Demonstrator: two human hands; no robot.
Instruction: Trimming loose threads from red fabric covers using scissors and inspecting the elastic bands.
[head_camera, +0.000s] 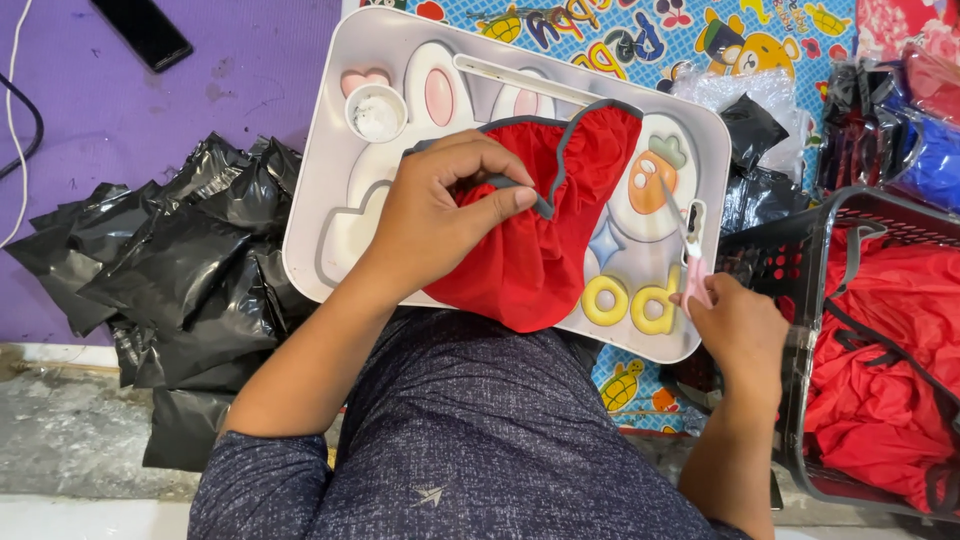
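Observation:
A red garment (560, 220) with a grey trimmed edge lies on a white lap tray (330, 140) printed with cartoon shapes. My left hand (445, 215) rests on the garment and pinches its grey trim between thumb and fingers. My right hand (735, 325) is at the tray's right edge and holds small pink-handled scissors (690, 250), blades pointing up over the tray, apart from the garment.
A pile of black plastic bags (180, 270) lies left of the tray on a purple mat. A dark basket (800, 260) full of red cloth stands at the right. A small round white cup (377, 112) sits in the tray's corner. A black phone (145, 30) lies top left.

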